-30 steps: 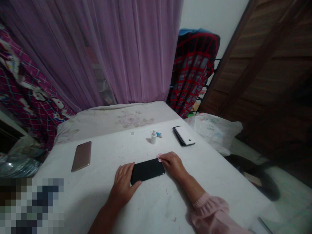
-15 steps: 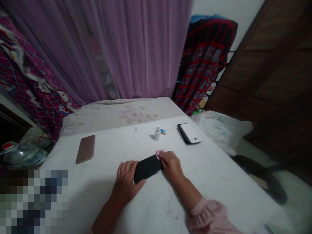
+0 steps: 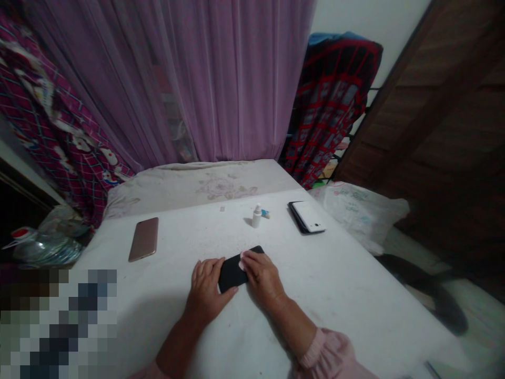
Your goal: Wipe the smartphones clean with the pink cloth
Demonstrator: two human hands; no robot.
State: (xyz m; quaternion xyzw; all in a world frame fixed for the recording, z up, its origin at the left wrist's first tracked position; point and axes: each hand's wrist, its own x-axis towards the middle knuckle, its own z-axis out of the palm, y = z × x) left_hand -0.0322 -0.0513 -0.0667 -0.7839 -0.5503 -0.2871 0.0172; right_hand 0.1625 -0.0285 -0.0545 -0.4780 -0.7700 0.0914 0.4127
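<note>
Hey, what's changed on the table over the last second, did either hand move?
The right hand slid its pink cloth leftward along the black phone, from the right end to about the middle, closer to the left hand. The left hand kept its hold on the phone's left end. The rose-gold phone, small bottle and white phone lay where they were.
</note>
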